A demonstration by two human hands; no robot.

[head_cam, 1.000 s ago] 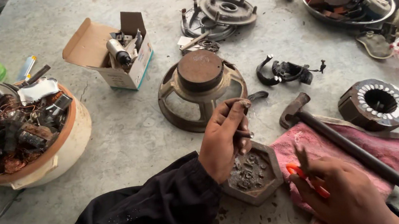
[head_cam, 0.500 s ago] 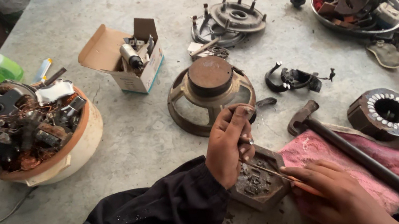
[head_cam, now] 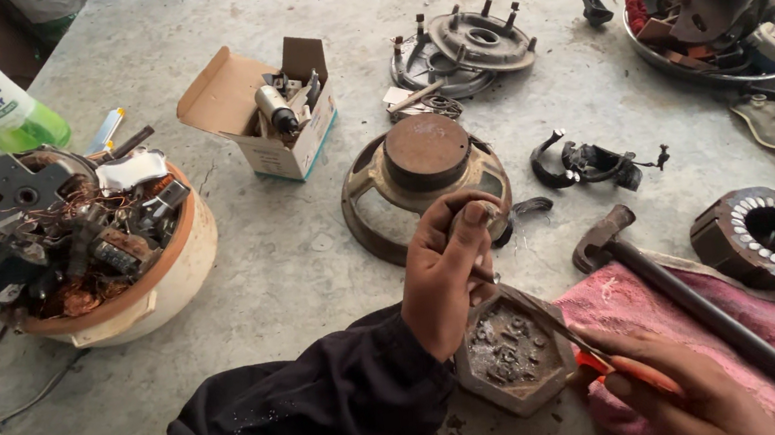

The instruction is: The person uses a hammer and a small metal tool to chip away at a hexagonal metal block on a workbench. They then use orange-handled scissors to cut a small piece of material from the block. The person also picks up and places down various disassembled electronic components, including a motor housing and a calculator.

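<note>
Tray (head_cam: 512,351), hexagonal and full of small metal bits, sits on the table (head_cam: 293,261) at the cloth's (head_cam: 726,321) edge. Our left hand (head_cam: 445,270) pinches one small part above it; our right hand (head_cam: 674,389) grips an orange-handled tool (head_cam: 566,334) reaching over the bits. Sorting looks midway: many bits remain. Hammer (head_cam: 714,313) lies on the cloth.

Hammer (head_cam: 703,304), cardboard box (head_cam: 264,114), bowl w/ scrap (head_cam: 145,292).
</note>
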